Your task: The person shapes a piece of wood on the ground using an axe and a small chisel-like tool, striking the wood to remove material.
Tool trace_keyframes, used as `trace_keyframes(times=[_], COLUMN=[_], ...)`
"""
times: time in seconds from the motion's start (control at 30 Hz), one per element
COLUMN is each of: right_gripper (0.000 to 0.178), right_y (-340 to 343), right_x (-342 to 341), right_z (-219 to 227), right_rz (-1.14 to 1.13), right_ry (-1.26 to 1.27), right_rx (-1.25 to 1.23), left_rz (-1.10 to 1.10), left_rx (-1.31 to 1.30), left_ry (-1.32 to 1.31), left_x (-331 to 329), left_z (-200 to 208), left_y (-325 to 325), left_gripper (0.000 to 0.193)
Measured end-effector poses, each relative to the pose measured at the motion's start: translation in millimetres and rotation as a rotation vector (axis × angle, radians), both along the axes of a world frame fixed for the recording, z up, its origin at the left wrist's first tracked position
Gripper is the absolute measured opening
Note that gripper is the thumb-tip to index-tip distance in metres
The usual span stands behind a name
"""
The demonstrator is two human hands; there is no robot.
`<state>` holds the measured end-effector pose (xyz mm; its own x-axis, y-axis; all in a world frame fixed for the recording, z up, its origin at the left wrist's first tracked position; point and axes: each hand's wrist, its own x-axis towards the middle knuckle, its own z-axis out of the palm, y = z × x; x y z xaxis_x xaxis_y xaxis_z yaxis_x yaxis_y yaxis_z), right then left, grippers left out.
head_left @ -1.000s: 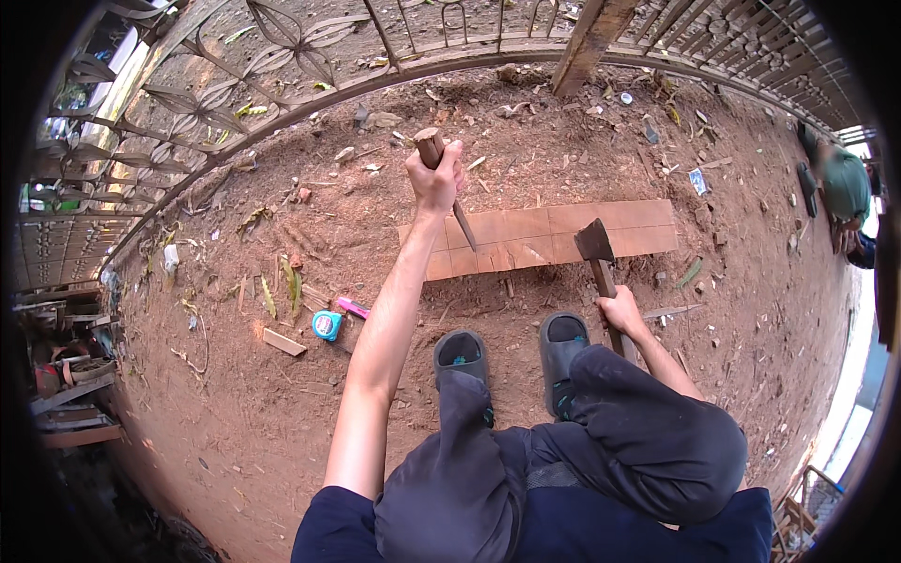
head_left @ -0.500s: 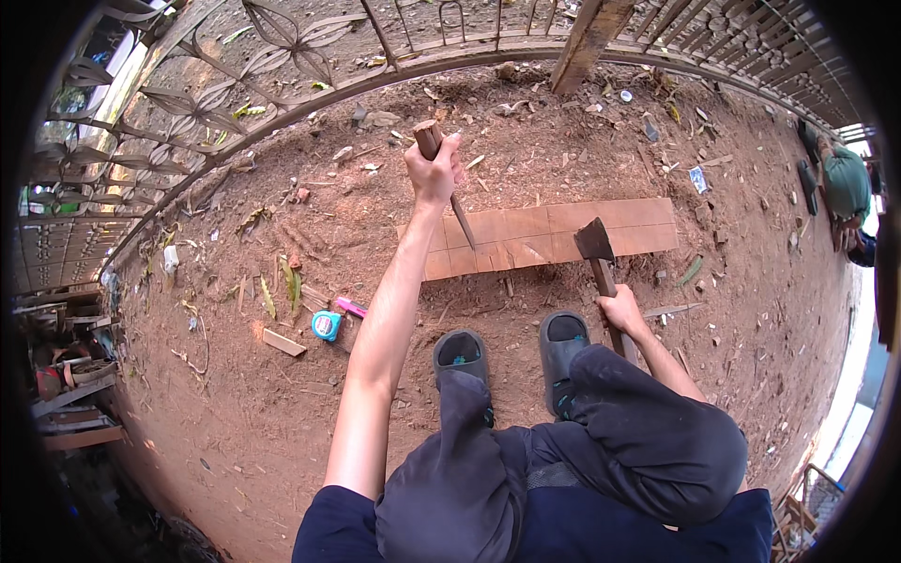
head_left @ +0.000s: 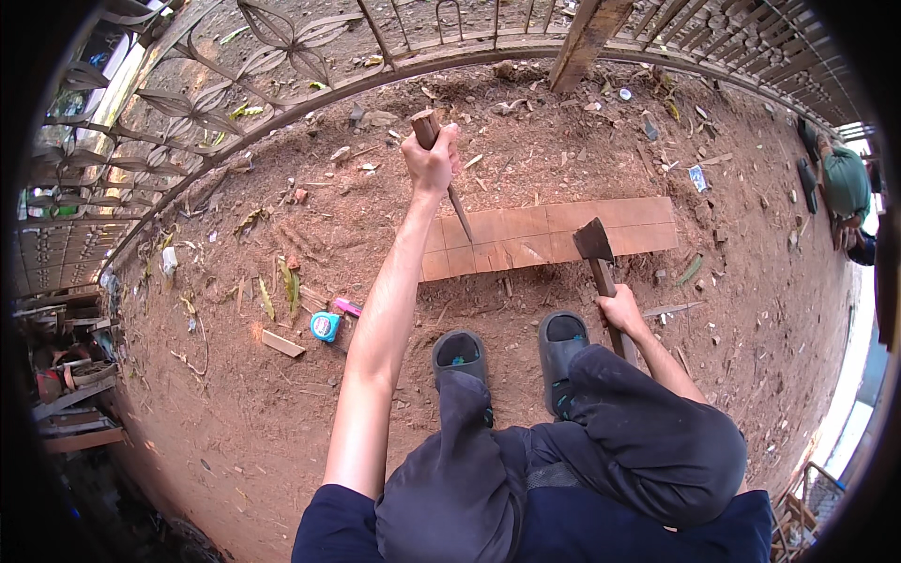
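Note:
My left hand point(head_left: 430, 167) is closed around the wooden handle of a chisel point(head_left: 460, 214), which slants down to a reddish-brown wooden board point(head_left: 577, 225). Its tip meets the board, or hangs just over it, near the left part. Pencil-like lines cross the board, and splintered marks show along its near edge. Wrapped round a wooden handle, my right hand point(head_left: 619, 310) holds a hatchet point(head_left: 594, 242). The dark hatchet head sits over the right part of the board; whether it touches the wood I cannot tell.
A blue tape measure point(head_left: 325, 327), a pink object point(head_left: 348, 307) and a small wood offcut point(head_left: 282, 343) lie left of my feet. A metal fence point(head_left: 282, 117) with a wooden post point(head_left: 584, 47) curves along the far side. Another person point(head_left: 847, 183) crouches at far right.
My left hand and the chisel have shifted very slightly to the left, the tip staying at about the same spot on the board. My right hand and the hatchet look unmoved.

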<state>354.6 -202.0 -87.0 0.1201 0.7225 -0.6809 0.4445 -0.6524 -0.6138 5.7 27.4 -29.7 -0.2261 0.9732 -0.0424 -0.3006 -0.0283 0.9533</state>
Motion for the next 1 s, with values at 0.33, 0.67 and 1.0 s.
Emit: trace_keyframes(times=[0.33, 0.67, 1.0], right_gripper=[0.02, 0.019, 0.017], right_y=[0, -2, -3], right_x=[0, 3, -1], right_z=[-2, -11, -4], right_rz=[-0.009, 0.009, -0.018], right_ry=[0.011, -0.006, 0.034], right_rx=[0.006, 0.026, 0.026], left_rz=[-0.05, -0.027, 0.024], left_rx=[0.157, 0.444, 0.583], left_ry=[0.042, 0.34, 0.471], left_x=[4, 11, 17], left_z=[6, -8, 2], left_y=[-32, -80, -96], left_gripper=[0.017, 0.021, 0.022])
